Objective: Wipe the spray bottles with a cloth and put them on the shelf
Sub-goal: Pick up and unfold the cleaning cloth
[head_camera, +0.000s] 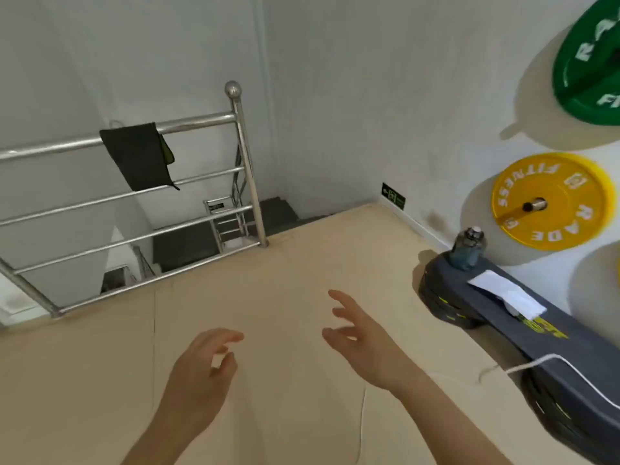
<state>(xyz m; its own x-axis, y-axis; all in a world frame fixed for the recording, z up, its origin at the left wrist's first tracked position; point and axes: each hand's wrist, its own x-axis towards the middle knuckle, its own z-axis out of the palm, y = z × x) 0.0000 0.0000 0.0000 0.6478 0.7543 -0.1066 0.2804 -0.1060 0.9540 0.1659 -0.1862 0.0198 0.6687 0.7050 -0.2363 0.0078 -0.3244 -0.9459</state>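
From my remote seat I see both hands held out over the beige floor (285, 297), touching nothing. The left hand (198, 374) has its fingers loosely bent and apart, with the thumb clear of them. The right hand (365, 337) is spread, its fingers straight and pointing up and to the left. The two hands are near each other but do not meet.

The only bottle (468, 250) I can find stands upright at the far end of a low dark surface (570, 380) along the right wall, well apart from the right hand. It looks bluish with a shiny cap, and I cannot tell whether it has a spray head. Just beside it on the same surface lies a white sheet (506, 293); I cannot tell if it is cloth or paper. A white cable (570, 360) runs across the nearer part of the surface and down onto the floor.

A dark cloth (134, 156) hangs over the top bar of a steel railing (201, 119) at the left, far from both hands. Behind the railing a stairwell (188, 243) drops away.

On the right wall hang a yellow weight plate (570, 182) and, above it, a green weight plate (590, 78). A small green sign (393, 196) sits low on the wall near the corner.
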